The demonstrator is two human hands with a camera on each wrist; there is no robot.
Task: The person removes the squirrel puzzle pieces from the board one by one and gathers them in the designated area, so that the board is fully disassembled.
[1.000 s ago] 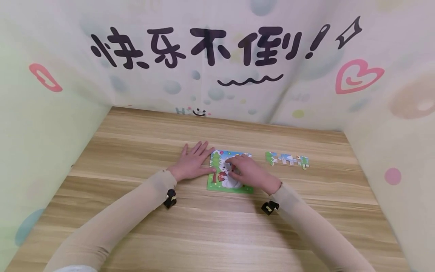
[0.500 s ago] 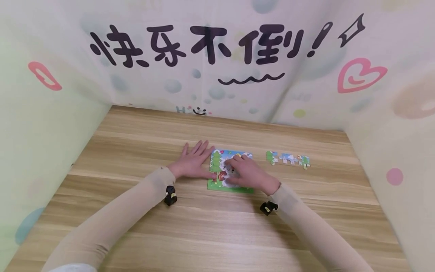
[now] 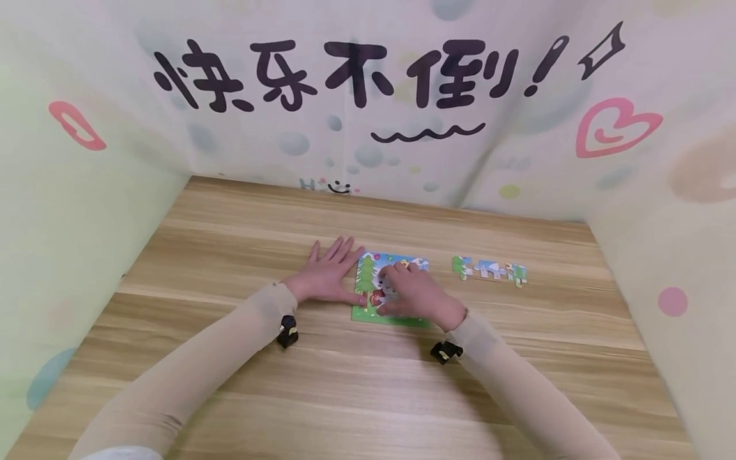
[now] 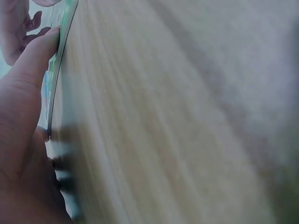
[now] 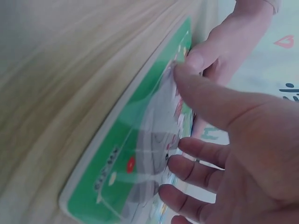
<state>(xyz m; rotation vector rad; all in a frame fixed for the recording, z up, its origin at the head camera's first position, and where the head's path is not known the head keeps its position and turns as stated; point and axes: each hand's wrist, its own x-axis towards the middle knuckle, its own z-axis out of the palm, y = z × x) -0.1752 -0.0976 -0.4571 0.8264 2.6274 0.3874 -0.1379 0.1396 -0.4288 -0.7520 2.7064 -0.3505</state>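
A jigsaw puzzle board [image 3: 367, 275] with a green border, a fir tree and a grey cartoon animal lies flat on the table. My left hand [image 3: 326, 276] rests beside its left edge, fingers spread, with the thumb on the board. Over the picture's right half is my right hand [image 3: 425, 292], thumb and fingers apart and loosely bent. The right wrist view shows its thumb [image 5: 201, 88] and fingertips touching the puzzle's face, with no loose piece visible between them. This hand hides much of the picture.
Three loose pieces lie right of the board: one with a tree [image 3: 462, 267], a bluish one [image 3: 489, 269] and another green one [image 3: 517, 274]. The wood-grain table [image 3: 356, 396] is bordered by printed cloth walls [image 3: 276, 147] at the back and sides.
My right thumb has moved down and away from the fingers across the puzzle. The left thumb has slid slightly down along the board's left side. The loose pieces stay put.
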